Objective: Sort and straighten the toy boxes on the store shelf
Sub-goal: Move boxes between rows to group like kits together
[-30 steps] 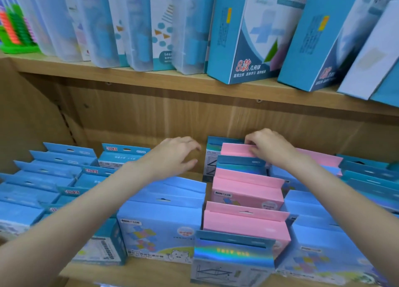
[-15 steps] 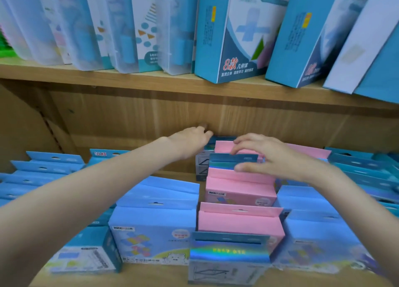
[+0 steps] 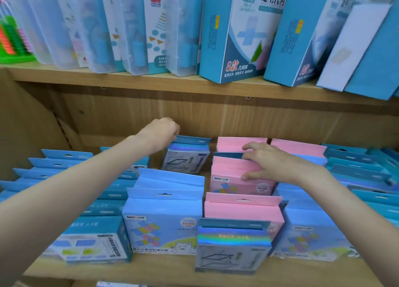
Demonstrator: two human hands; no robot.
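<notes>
Nearest, at six o'clock on the wooden lower shelf [image 3: 151,271], stood a small teal cardboard box with a holographic rainbow band [image 3: 234,245], upright at the front of the middle row. Behind it ran a file of pink cardboard boxes with hang-tab flaps [image 3: 241,209], flanked at nine o'clock by light-blue cardboard boxes printed with coloured squares [image 3: 162,222]. The right hand [image 3: 272,163] lay with fingers spread over the pink row, fingertips at a teal flap wedged among it. Farther back, at twelve o'clock, the left hand [image 3: 160,133] gripped the top flap of a second teal holographic box [image 3: 187,159], which stood apart against the shelf's back.
</notes>
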